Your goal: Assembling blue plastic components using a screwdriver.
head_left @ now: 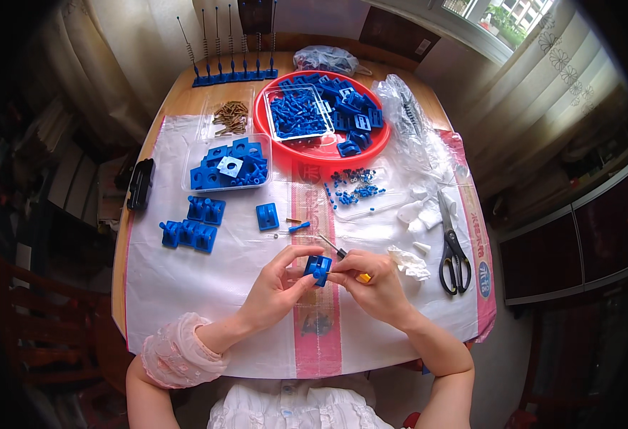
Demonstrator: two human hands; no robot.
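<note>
Near the middle of the table, my left hand (275, 289) pinches a small blue plastic block with a raised bracket (317, 264) between thumb and fingers. My right hand (377, 286) is closed round a screwdriver (340, 252), its metal shaft pointing away and a bit of yellow handle showing under the fingers. The right fingertips also meet the block's right side; what small piece they pinch there is too small to tell. Just beyond lie another blue square block (267, 217), a blue pin (299, 227) and a short brass-coloured pin (294, 220).
A red basin (382, 146) of blue parts stands far back, near a clear tub (228, 187) of blue plates and some brass pins (231, 117). Assembled blue blocks (198, 234) sit left. Small nuts and spacers (357, 186), crumpled tissue (408, 263) and scissors (454, 250) lie right.
</note>
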